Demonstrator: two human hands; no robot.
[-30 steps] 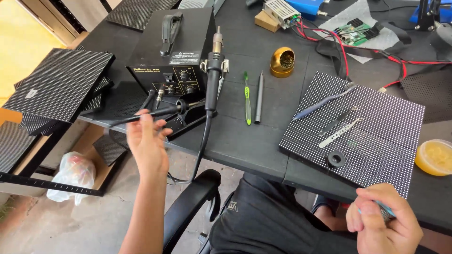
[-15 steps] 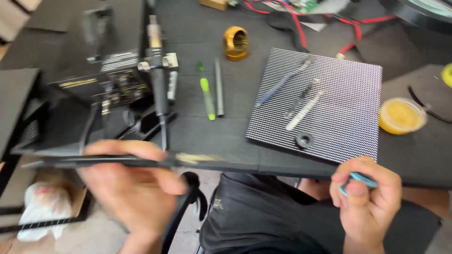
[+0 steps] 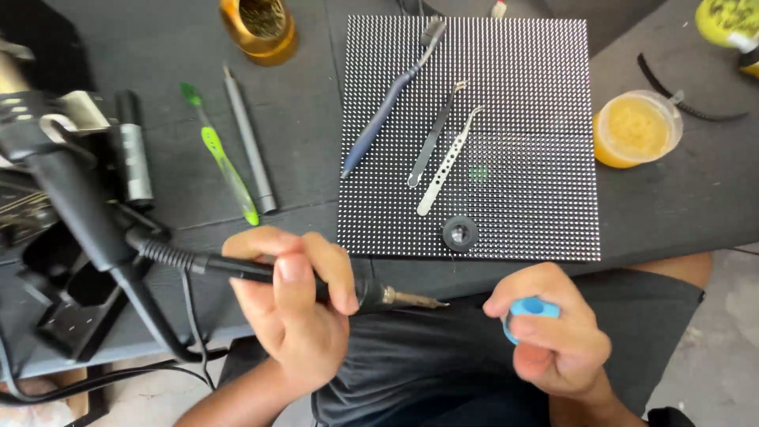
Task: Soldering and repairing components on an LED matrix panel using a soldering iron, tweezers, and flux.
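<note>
My left hand (image 3: 292, 316) grips a black soldering iron (image 3: 371, 294) by its handle, tip pointing right over my lap, just below the table edge. Its cable runs left to the black soldering station (image 3: 55, 205). My right hand (image 3: 553, 336) is closed on a small light-blue object (image 3: 531, 311), near the iron's tip. Above both hands lies a black LED matrix panel (image 3: 522, 119) with two metal tweezers (image 3: 443, 154), a dark-handled tool (image 3: 387, 103) and a small black ring (image 3: 460, 233) on it.
A green brush (image 3: 221, 158) and a grey pen-like tool (image 3: 249, 142) lie left of the panel. An amber tin (image 3: 259, 28) stands at the top. A yellow-filled tub (image 3: 636, 128) sits right of the panel on the black table (image 3: 680, 205).
My left hand has taken the soldering iron from beside the station and brought it toward my right hand. The view has moved closer over the panel.
</note>
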